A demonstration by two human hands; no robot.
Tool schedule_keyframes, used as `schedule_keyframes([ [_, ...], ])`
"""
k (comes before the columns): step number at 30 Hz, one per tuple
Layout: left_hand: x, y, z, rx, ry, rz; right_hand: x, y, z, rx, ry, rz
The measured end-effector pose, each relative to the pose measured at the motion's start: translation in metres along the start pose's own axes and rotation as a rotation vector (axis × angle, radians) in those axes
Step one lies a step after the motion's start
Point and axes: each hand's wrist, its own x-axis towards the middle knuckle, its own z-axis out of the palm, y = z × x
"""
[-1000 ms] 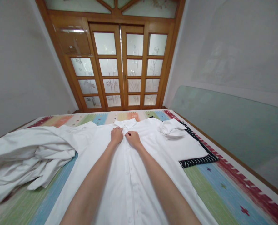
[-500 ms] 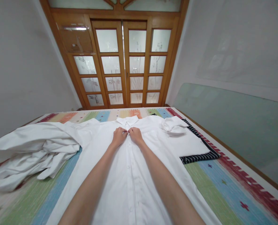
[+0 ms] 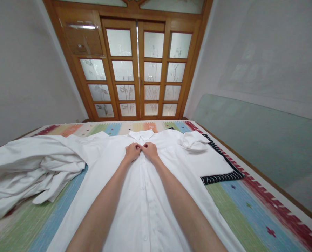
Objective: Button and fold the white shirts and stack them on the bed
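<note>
A white button-up shirt point(image 3: 129, 206) lies spread front side up, its collar point(image 3: 141, 134) at the far end. Just below the collar, my left hand point(image 3: 133, 152) pinches the front placket. My right hand point(image 3: 150, 151) pinches the same spot from the other side, with the fingertips of both hands meeting. Whatever button is between the fingers is hidden. Lower down the placket, a small white button point(image 3: 142, 188) shows between my forearms.
A crumpled white cloth point(image 3: 40, 171) lies at the left. Folded white fabric point(image 3: 194, 140) and a black item with white stripes point(image 3: 219, 177) lie at the right on the striped, colourful cover point(image 3: 240, 206). Beyond stand wooden glass-paned doors point(image 3: 138, 70).
Both hands stay at the placket below the collar, and their fingertips have drawn closer together. The whole view has shifted slightly.
</note>
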Motion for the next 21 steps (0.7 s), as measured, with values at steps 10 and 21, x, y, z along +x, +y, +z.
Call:
schedule_keyframes([
  [10, -0.001, -0.003, 0.0, -0.047, 0.001, 0.015, 0.002, 0.001, 0.0, -0.01, -0.002, 0.022],
  [21, -0.003, -0.011, 0.005, -0.182, 0.039, 0.103, 0.002, 0.001, -0.006, 0.054, -0.077, -0.005],
])
